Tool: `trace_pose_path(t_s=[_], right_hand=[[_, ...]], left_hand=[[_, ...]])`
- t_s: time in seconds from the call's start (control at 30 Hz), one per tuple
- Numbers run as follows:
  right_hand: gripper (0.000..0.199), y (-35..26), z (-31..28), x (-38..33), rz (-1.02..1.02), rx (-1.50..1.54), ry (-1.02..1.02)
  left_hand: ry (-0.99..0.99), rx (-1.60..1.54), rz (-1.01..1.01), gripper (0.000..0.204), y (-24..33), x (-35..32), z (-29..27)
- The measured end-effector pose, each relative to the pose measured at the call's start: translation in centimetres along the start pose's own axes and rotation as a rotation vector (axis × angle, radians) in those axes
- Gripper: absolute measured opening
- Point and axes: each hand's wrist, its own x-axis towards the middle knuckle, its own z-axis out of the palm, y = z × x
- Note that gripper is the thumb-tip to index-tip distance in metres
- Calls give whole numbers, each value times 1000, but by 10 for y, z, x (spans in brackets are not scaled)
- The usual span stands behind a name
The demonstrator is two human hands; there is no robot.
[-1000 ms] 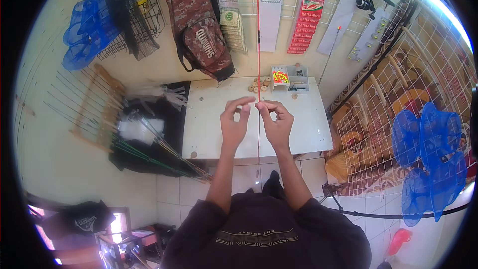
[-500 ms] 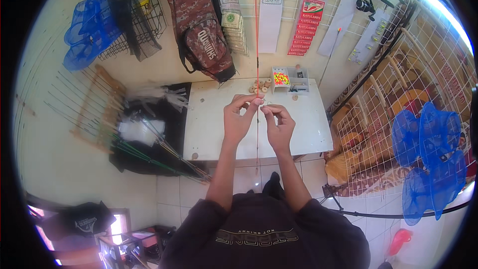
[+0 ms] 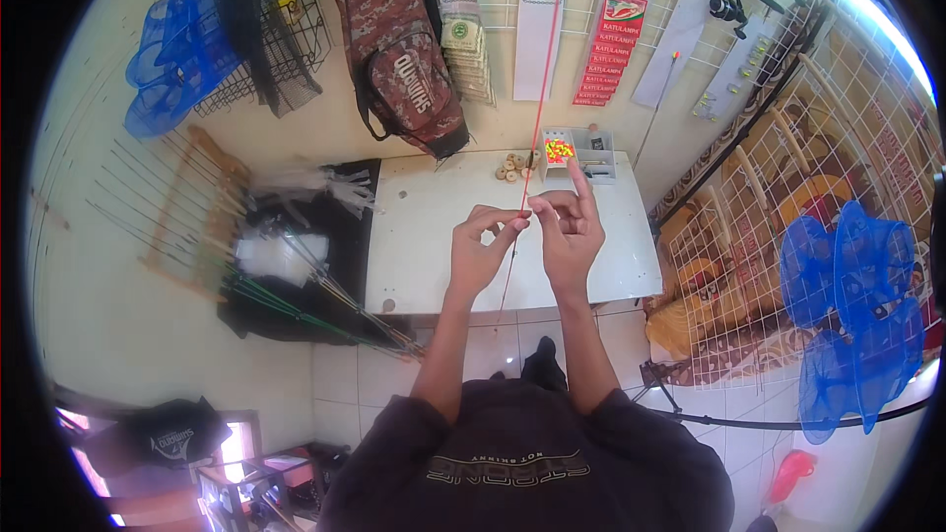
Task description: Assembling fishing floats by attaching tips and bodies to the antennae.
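A thin red fishing rod (image 3: 545, 79) runs aslant across the middle, its top leaning right and its lower end below the table's near edge. Thumb and fingers of my left hand (image 3: 483, 251) pinch it over the table. Close beside it on the right, my right hand (image 3: 572, 236) has its index finger stretched up while the thumb meets the curled fingers near the rod. What that pinch holds is too small to make out. Beyond the hands, several small tan spools (image 3: 514, 166) and a compartment box (image 3: 604, 167) with red and yellow pieces (image 3: 559, 151) sit on the white table (image 3: 424, 236).
A camouflage rod bag (image 3: 399, 59) hangs on the far wall beside packets on a wire grid. Several thin rods (image 3: 286, 305) lean at the left over a black cloth. Blue nets (image 3: 852, 315) hang at the right, by a white grid (image 3: 729, 256).
The rod has tilted, its upper part swinging right. My right hand has moved slightly up and right, raising its index finger. My left hand has shifted slightly right and nearer, still pinching the rod.
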Motion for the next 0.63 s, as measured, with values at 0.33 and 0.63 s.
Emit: trace_pose_path(t_s=[0.33,0.63], right_hand=[[28,9,3,1,-172,6,48],[30,12,7,-2,-154,-19,27]], left_hand=[[-67,41,-9,11,2,-3,-3],[-111,121,16,11,-1,-4,-11]])
